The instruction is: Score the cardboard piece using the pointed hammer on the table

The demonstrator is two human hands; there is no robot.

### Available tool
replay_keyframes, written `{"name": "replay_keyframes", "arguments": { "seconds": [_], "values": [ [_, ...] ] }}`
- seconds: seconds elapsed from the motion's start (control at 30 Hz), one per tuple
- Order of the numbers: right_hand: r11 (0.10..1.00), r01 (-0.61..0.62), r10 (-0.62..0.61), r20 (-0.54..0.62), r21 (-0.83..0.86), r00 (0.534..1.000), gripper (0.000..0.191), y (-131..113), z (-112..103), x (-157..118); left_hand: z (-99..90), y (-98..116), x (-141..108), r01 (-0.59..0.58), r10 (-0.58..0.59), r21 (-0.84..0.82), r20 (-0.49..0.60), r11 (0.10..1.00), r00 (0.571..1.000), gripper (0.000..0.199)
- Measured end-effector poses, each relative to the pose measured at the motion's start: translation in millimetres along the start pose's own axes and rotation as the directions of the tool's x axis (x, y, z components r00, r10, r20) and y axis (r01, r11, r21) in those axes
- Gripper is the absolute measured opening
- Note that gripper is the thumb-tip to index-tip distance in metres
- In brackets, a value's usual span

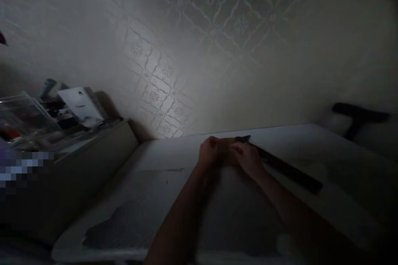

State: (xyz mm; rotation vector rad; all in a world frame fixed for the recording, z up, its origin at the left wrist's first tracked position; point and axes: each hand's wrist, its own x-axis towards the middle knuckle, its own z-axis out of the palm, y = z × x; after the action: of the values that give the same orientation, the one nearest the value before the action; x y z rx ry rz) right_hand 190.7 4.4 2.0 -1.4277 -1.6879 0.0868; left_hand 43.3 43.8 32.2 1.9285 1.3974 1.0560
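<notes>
My left hand point(207, 152) is over the left edge of a small flat brown piece point(226, 158), its fingers curled together. Above the right part of this piece, my right hand point(249, 158) has its thumb and fingertips pinched. The dim light hides what either hand holds, if anything. Just beyond the right hand lies a small dark pointed thing point(245, 138). A long dark bar-like object point(287, 169) stretches from beside that hand toward the lower right.
A white table point(174, 153) bears a greyish sheet point(137, 207) with an uneven edge. On a cabinet point(102, 153) at left stand a white box point(81, 103) and a clear container point(25, 112). A dark T-shaped object point(357, 114) rises at right. Patterned wallpaper point(217, 49) covers the wall behind.
</notes>
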Motion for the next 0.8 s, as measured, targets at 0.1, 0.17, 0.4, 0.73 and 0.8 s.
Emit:
{"name": "replay_keyframes", "arguments": {
  "seconds": [0.1, 0.17, 0.4, 0.73, 0.8],
  "values": [
    [0.986, -0.005, 0.014, 0.050, -0.165, 0.999, 0.020, 0, 4, 0, -4.7, -8, -2, -0.014, 0.022, 0.297, -0.024, 0.955, 0.999, 0.026],
    [0.971, 0.000, 0.018, 0.070, -0.238, 0.997, 0.021, -2, 5, 0, -4.6, -16, -2, -0.038, 0.039, 0.364, 0.003, 0.931, 0.999, 0.029],
    [0.900, -0.020, 0.106, 0.174, -0.436, 0.979, 0.024, -14, 7, 6, 4.8, -32, 3, -0.105, 0.076, 0.394, 0.086, 0.913, 0.993, 0.033],
    [0.904, 0.095, -0.009, 0.204, -0.417, 0.979, 0.023, -10, 9, 5, 5.0, -26, 2, -0.059, 0.045, 0.262, 0.059, 0.963, 0.997, 0.038],
    [0.909, 0.095, -0.012, 0.202, -0.405, 0.979, 0.023, -9, 10, 5, 6.2, -26, 3, -0.052, 0.044, 0.168, 0.051, 0.984, 0.998, 0.036]
  ]
}}
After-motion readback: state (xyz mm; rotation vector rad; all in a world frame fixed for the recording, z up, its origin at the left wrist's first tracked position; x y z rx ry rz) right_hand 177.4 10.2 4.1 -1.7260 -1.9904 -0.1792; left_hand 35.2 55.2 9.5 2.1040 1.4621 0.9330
